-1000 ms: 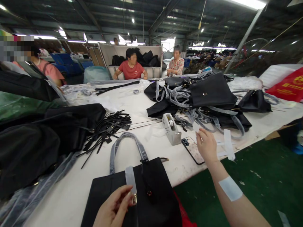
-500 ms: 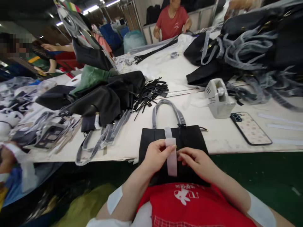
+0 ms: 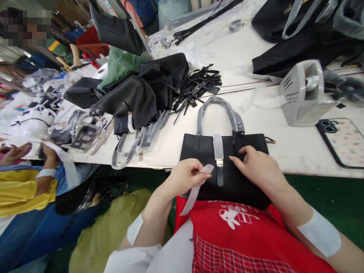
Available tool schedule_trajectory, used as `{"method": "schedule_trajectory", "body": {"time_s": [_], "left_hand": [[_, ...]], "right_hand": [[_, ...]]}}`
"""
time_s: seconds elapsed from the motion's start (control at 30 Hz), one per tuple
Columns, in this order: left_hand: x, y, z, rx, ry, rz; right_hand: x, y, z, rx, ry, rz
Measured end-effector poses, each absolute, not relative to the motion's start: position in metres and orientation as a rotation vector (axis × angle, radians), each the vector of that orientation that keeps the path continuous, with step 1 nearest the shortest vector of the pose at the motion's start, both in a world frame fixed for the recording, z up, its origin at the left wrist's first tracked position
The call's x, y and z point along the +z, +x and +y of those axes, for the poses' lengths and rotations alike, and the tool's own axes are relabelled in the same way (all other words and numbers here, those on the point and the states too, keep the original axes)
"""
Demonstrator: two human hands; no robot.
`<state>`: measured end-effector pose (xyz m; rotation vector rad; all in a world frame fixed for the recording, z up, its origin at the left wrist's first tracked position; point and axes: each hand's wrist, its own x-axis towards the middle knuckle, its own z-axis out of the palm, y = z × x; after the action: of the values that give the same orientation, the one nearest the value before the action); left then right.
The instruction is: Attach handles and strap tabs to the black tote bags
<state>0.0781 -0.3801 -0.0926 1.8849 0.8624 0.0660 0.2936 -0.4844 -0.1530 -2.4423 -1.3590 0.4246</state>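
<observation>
- The handbag (image 3: 196,149) is black; its clasp (image 3: 220,163) is gold-coloured.
- The handle (image 3: 217,100) looks greyish.
- The held strip (image 3: 193,194) is whitish, half-transparent.
- The near apron (image 3: 203,210) is red, with a white rabbit print and, lower, white checks.
- The tape dispenser (image 3: 292,108) is light grey, with dark lines.
- At right, the phone case (image 3: 345,138) is pale, with small pinkish spots and black edge.
- The desk (image 3: 253,110) is white; the floor (image 3: 309,189) is dark green.

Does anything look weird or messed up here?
I can't see anything spilled or broken. One messy spot is the tangled heap of thin black straps near the handle of the black bag. A phone lies close to the table's edge, which looks slightly out of place among bags.
</observation>
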Motion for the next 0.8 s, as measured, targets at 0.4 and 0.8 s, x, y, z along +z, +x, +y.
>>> {"method": "schedule_trajectory", "body": {"time_s": [0.4, 0.8], "left_hand": [[-0.119, 0.103, -0.389, -0.138, 1.697, 0.758], [-0.115, 0.108, -0.388, -0.043, 1.51, 0.751]], "right_hand": [[-0.13, 0.289, -0.492, 1.363, -1.276, -0.577], [-0.136, 0.279, -0.489, 1.311, -1.239, -0.577]]}}
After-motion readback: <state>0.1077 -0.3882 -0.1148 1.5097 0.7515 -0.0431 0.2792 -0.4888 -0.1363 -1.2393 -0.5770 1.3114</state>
